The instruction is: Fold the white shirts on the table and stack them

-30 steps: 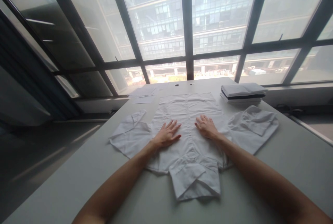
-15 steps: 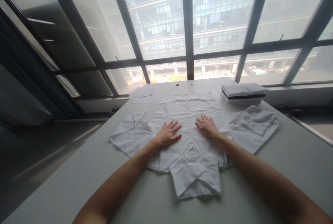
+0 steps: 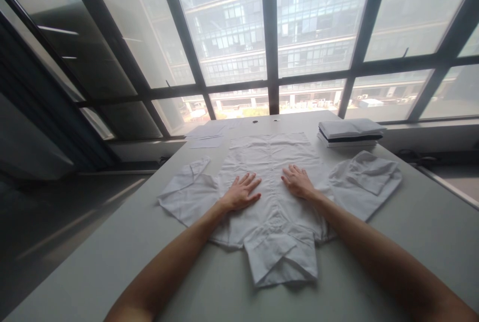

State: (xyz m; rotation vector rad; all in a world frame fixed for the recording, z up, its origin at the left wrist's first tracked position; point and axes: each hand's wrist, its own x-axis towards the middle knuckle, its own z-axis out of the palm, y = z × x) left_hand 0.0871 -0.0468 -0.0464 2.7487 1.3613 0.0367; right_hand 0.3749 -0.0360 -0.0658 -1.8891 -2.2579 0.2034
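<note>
A white shirt [image 3: 271,162] lies spread on the white table [image 3: 430,242], its collar end toward me and its hem toward the windows. One sleeve stretches out on each side, both loosely crumpled. My left hand [image 3: 242,192] rests palm down on the body of the shirt, left of the middle button line, with fingers spread. On the other side of that line, my right hand [image 3: 297,181] also lies flat on the cloth, fingers stretched out. Neither hand grips the fabric. Light creases run across the front, more of them near the collar.
At the table's back right is a stack of folded cloth [image 3: 350,132], white with a dark layer. Sheets of paper [image 3: 205,135] lie at the back left. Large windows [image 3: 310,28] rise behind the table, and a dark curtain [image 3: 45,97] hangs at far left.
</note>
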